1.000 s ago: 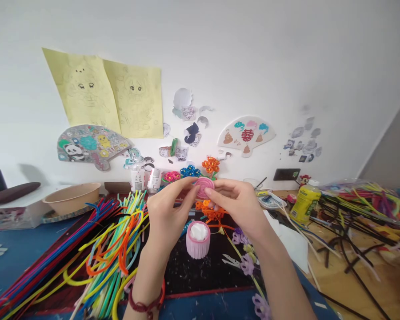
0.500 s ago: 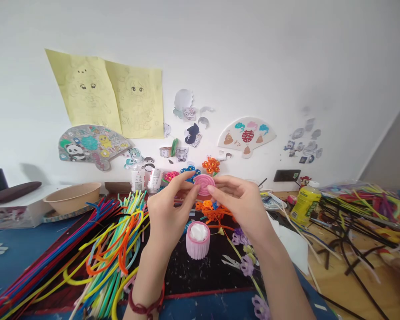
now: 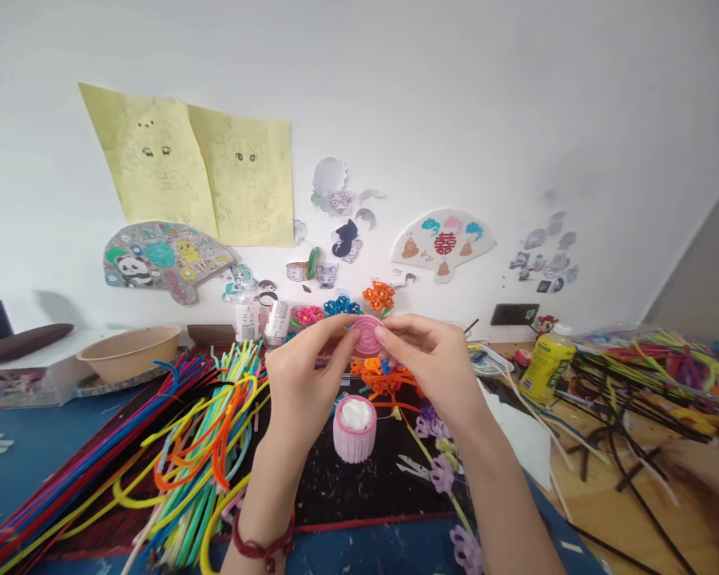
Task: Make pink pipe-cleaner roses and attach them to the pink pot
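Between both hands I hold up a flat pink coil disc [image 3: 367,337], its spiral face toward me. My left hand [image 3: 311,359] pinches its left edge between thumb and fingers. My right hand [image 3: 434,359] grips the right edge the same way, thumb on the near face. Below the disc, a small pink ribbed pot [image 3: 355,443] stands upright on the black mat [image 3: 329,499], with white stuffing [image 3: 356,414] showing at its top. Orange pipe-cleaner flowers [image 3: 387,379] lie just behind it, partly hidden by my right hand.
Left lies a heap of colourful pipe cleaners [image 3: 197,455]. Right of the pot are pliers [image 3: 415,467] and a stem of purple flowers [image 3: 442,475]. A yellow bottle [image 3: 548,367] stands farther right, near black pipe cleaners [image 3: 620,447]. A beige bowl [image 3: 129,351] sits at back left.
The pink disc has turned and shifted very slightly between my fingers, which have moved a little along its edge. The pot and other things stay where they were.
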Demonstrator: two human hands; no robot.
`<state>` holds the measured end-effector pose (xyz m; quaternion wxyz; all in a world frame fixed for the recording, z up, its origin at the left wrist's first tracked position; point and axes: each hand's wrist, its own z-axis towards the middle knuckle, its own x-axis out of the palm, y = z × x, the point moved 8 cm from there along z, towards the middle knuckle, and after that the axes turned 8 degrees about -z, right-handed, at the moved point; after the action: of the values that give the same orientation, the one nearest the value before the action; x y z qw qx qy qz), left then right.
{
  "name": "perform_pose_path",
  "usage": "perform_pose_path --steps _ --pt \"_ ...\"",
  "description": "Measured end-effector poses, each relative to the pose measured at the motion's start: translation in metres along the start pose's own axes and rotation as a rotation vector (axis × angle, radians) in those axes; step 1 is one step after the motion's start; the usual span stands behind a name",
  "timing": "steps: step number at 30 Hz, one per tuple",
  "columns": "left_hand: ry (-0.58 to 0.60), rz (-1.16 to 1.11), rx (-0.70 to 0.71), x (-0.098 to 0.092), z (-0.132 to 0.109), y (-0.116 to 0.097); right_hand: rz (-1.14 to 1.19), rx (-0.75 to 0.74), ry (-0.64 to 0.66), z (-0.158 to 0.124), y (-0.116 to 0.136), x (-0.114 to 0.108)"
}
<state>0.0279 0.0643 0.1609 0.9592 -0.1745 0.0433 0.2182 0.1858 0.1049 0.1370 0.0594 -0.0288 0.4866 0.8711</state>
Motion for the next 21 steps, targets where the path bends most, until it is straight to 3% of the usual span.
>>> perform_pose_path --steps 11,21 --pt "-0.003 0.014 0.054 0.001 0.001 -0.003 -0.078 -0.143 0.002 -0.003 0.013 0.004" --pt "0.042 0.044 0.131 0.007 0.001 -0.012 -0.039 -0.056 0.013 -0.002 0.004 0.003"
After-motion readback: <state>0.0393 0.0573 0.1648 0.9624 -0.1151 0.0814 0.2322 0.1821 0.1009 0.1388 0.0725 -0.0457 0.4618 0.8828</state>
